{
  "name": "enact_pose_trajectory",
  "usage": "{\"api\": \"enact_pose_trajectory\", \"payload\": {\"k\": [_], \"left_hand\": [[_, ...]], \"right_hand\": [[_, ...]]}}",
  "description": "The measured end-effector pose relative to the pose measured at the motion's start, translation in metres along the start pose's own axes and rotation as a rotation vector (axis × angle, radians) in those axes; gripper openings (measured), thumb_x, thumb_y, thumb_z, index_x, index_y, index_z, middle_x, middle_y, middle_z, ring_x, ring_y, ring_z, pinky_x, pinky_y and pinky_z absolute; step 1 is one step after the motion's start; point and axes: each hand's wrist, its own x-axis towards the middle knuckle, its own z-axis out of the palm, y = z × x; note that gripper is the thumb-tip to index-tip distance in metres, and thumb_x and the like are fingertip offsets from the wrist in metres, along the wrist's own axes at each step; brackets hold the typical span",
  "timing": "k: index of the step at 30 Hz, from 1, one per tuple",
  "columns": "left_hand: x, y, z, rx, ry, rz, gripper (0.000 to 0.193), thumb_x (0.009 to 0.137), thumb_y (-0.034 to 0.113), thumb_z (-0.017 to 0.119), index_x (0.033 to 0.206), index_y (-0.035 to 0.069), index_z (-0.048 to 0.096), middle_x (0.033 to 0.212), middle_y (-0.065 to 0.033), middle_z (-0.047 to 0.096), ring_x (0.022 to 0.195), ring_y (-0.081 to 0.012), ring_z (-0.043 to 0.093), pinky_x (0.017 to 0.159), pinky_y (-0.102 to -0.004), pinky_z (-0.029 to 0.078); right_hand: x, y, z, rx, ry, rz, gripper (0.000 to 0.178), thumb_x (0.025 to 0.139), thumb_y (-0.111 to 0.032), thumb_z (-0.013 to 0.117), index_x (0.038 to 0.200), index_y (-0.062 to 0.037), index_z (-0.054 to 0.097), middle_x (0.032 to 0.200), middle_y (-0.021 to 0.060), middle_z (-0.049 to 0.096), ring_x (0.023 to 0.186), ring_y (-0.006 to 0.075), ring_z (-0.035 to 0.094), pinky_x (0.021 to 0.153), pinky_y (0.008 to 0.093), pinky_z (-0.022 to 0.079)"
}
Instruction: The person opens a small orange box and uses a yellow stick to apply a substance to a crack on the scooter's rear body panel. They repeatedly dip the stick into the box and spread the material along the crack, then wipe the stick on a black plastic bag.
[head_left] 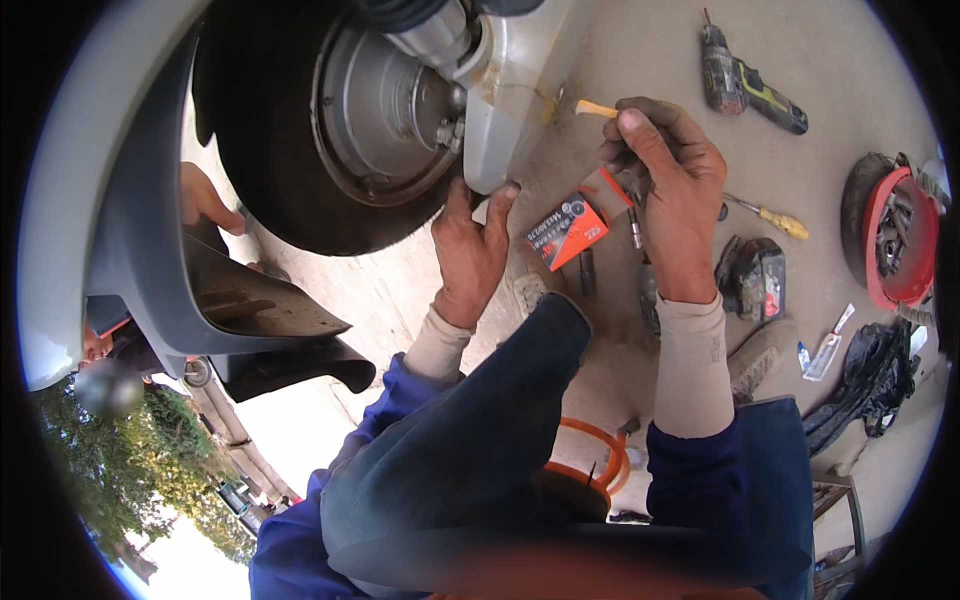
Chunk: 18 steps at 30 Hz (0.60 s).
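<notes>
A wheel with a black tyre (pixel 290 200) and silver hub (pixel 385 110) fills the upper left. Over its right side comes down a grey metal arm (pixel 500 130), with a yellowish stain near its edge. My left hand (pixel 470 250) is at this arm's lower end beside the tyre, thumb and a finger apart and touching it; its other fingers are partly hidden. Farther right, my right hand (pixel 670 180) pinches a small yellow strip (pixel 596 108) with a paler tip, pointing left towards the grey arm. The strip is held clear of the arm.
An orange-and-black box (pixel 567 230) lies below the strip. Right are a drill (pixel 740 80), a yellow-handled screwdriver (pixel 783 222), another power tool (pixel 755 275), a red bowl (pixel 902 235) of metal parts and a black plastic bag (pixel 865 385). Grey bodywork (pixel 150 230) hangs left; people are beyond.
</notes>
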Motion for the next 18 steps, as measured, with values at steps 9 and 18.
{"api": "enact_pose_trajectory", "payload": {"k": [9,18], "left_hand": [[-0.031,-0.039,0.007,-0.033,0.108,0.055,0.075,0.083,0.027,0.095,0.140,0.001,0.053,0.133,-0.0172,0.061,0.119,-0.0311,0.065,0.092,-0.0389,0.058],[-0.052,-0.061,0.051,0.443,-0.371,0.178,0.098,0.072,0.035,0.096,0.151,0.001,0.049,0.141,-0.0212,0.058,0.132,-0.0424,0.056,0.112,-0.0500,0.047]], "right_hand": [[-0.070,0.061,-0.065,-0.250,0.183,0.131,0.019,0.100,-0.001,0.072,0.118,0.0060,0.072,0.100,0.0081,0.077,0.088,0.0126,0.072,0.081,0.0266,0.057],[-0.087,0.091,-0.085,-0.565,0.161,0.126,0.018,0.098,-0.004,0.073,0.114,0.0033,0.074,0.098,0.0078,0.078,0.084,0.0103,0.067,0.080,0.0266,0.054]]}}
